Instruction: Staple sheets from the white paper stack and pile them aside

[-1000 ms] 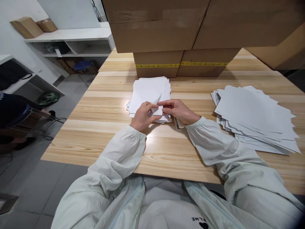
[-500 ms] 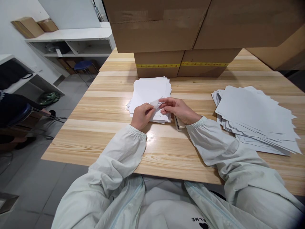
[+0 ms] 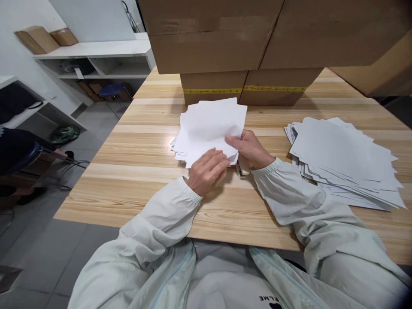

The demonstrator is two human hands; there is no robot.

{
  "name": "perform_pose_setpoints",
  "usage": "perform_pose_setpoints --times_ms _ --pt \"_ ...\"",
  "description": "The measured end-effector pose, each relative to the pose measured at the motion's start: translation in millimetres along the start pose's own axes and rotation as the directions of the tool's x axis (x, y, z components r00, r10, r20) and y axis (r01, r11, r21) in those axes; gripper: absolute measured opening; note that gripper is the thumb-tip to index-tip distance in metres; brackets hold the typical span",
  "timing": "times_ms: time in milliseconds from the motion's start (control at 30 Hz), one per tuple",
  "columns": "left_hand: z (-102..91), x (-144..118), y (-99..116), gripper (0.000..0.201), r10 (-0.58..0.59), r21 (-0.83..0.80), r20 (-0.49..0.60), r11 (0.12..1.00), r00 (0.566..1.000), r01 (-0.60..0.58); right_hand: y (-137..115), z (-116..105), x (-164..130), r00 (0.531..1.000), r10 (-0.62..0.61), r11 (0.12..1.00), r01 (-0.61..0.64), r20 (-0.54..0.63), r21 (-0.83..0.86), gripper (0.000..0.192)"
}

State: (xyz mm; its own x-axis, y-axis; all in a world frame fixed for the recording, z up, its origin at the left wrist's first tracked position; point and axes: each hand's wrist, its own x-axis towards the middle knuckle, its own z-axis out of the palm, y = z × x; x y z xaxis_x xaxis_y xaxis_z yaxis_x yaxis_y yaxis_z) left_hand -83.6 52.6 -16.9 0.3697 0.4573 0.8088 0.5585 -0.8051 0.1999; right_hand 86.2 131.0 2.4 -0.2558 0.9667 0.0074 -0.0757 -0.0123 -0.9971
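My right hand (image 3: 252,149) pinches the right edge of a white sheet of paper (image 3: 214,124), thumb on top and fingers underneath. This sheet lies slightly askew over a stack of paper (image 3: 180,157), whose ragged edges show at the left. Stretched out, the fingers of my left hand (image 3: 207,171) rest at the sheet's near edge. Just below my right hand, a stapler (image 3: 240,171) is mostly covered, with only its near end showing.
To the right lies a larger, untidy pile of white paper (image 3: 341,150). Stacked cardboard boxes (image 3: 214,83) stand at the back of the wooden table (image 3: 128,171). Beyond its left edge are a blue stool (image 3: 111,89), white shelves (image 3: 93,48) and a seated person's leg.
My right hand has taken hold of a sheet's right edge, and that sheet now covers the stack at an angle. My left hand has moved nearer and slightly right, its fingers unfolding from a pinch.
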Motion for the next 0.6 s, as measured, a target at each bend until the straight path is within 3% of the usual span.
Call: perform_pose_setpoints --times_ms 67,100,167,200,267,333,400,500,600 --pt "-13.4 5.2 -6.8 0.027 -0.139 0.016 -0.174 0.990 0.975 0.144 -7.6 -2.0 -1.6 0.996 -0.080 0.996 0.079 -0.043 -0.037 0.040" --pt "-19.9 7.2 -13.7 0.031 -0.267 -0.023 -0.284 0.962 0.921 0.272 -12.4 -2.6 -3.1 0.992 -0.115 0.992 0.112 -0.048 -0.058 0.038" --pt "-29.8 9.0 -31.7 0.047 -0.517 -0.211 -0.399 0.856 0.757 0.472 -21.3 -2.6 -7.3 0.988 -0.152 0.983 0.150 -0.017 -0.109 0.034" --pt "-32.4 8.8 -40.9 0.055 -0.608 -0.313 -0.372 0.793 0.701 0.522 -24.5 -1.7 -9.8 0.988 -0.152 0.978 0.153 0.019 -0.141 0.033" --pt "-32.6 6.4 -55.2 0.066 -0.732 -0.461 -0.233 0.663 0.641 0.589 -27.3 1.7 -14.7 0.987 -0.129 0.968 0.147 0.099 -0.204 0.030" --pt "-28.2 3.4 -60.6 0.079 -0.766 -0.543 -0.118 0.583 0.632 0.605 -26.1 6.6 -18.6 0.982 -0.149 0.953 0.174 0.119 -0.248 0.030" --pt "-22.9 1.6 -58.4 0.090 -0.776 -0.578 -0.069 0.544 0.627 0.609 -24.0 11.3 -21.4 0.969 -0.240 0.929 0.244 0.048 -0.279 0.039" --pt "-19.1 2.9 -50.3 0.096 -0.787 -0.560 -0.092 0.548 0.611 0.622 -24.5 15.0 -23.9 0.929 -0.366 0.882 0.329 -0.053 -0.336 0.073" --pt "-20.5 6.4 -45.1 0.089 -0.768 -0.506 -0.127 0.595 0.628 0.625 -29.2 13.5 -23.8 0.919 -0.393 0.860 0.358 -0.025 -0.363 0.084"
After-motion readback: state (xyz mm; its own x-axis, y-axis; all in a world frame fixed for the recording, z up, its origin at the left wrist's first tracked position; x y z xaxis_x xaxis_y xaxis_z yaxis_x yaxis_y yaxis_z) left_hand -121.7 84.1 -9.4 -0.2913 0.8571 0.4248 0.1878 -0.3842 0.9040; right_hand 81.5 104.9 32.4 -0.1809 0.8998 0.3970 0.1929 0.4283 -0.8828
